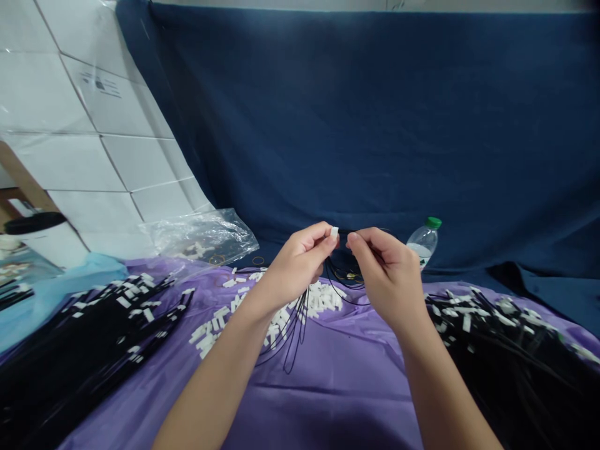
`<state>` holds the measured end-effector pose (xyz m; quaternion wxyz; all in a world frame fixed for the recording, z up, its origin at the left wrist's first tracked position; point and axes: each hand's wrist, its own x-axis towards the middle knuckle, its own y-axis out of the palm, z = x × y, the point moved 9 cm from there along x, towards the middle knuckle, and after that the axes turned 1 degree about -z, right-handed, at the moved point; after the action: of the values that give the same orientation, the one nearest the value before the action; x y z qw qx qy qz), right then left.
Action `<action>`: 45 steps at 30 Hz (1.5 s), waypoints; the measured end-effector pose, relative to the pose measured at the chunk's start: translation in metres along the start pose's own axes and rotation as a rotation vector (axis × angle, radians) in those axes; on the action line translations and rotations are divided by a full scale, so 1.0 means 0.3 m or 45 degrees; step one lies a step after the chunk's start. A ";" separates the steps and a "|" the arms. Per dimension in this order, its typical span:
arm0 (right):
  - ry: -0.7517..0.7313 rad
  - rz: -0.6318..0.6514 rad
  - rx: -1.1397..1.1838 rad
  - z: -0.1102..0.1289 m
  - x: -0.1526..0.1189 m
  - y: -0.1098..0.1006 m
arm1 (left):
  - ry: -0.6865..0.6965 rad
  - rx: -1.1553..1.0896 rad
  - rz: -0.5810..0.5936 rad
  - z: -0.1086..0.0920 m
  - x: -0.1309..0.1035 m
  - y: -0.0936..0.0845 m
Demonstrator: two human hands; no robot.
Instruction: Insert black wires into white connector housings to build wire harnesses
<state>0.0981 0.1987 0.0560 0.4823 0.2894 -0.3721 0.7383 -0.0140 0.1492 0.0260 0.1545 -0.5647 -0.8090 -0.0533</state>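
My left hand (pixel 304 253) pinches a small white plastic piece (pixel 334 231) between thumb and forefinger. Several thin black cords (pixel 300 319) hang in loops below that hand. Close by on the right, my right hand (pixel 387 265) is closed in a pinch, its thumb and forefinger on a thin black cord (pixel 344 232) that runs across the narrow gap between the hands. Whether this cord passes into the white piece cannot be made out. Beneath the hands lies a loose heap of similar white pieces (pixel 323 297) on a purple cloth (pixel 328 387).
Bundles of black cords with white ends lie at left (pixel 84 350) and right (pixel 520 362). A bottle with a green cap (pixel 434 222) stands behind my right hand. At the back left are a clear plastic bag (pixel 210 234) and white boxes (pixel 70 156). A blue cloth (pixel 375 112) hangs behind.
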 end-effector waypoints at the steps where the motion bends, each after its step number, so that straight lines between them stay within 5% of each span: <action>1: -0.014 0.007 -0.007 0.003 0.001 0.000 | -0.003 -0.005 -0.004 0.000 0.000 0.001; 7: 0.110 0.092 0.125 -0.034 0.008 -0.006 | -0.045 -0.149 -0.029 0.002 0.009 0.004; 13: 0.363 -0.219 0.457 -0.152 0.025 -0.115 | -0.232 -0.558 -0.270 0.060 0.028 -0.093; 20: 0.738 0.286 0.939 -0.194 -0.005 0.052 | -0.461 -1.053 -0.210 0.140 0.071 -0.112; 26: 0.766 0.187 1.044 -0.202 -0.004 0.081 | -0.588 -1.293 -0.029 0.173 0.088 -0.057; 31: 0.464 0.072 0.265 -0.232 0.018 0.050 | -0.602 -1.569 0.142 0.115 0.069 0.014; 35: -0.077 -0.152 -0.282 -0.111 0.021 0.022 | -0.651 -1.675 0.199 0.100 0.050 0.060; 38: -0.349 -0.229 -0.129 -0.007 0.003 0.006 | -0.684 -1.721 0.169 0.122 0.053 0.064; 42: -0.194 -0.053 0.333 0.024 0.014 0.014 | -0.698 -1.705 0.118 0.166 0.070 0.052; 45: -0.192 0.051 0.415 0.062 0.013 0.028 | -0.683 -1.597 0.072 0.192 0.078 0.052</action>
<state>0.0901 0.1830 0.0673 0.3849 0.4107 -0.2882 0.7747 -0.0179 0.1907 -0.0226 -0.4064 -0.5620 -0.6203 -0.3663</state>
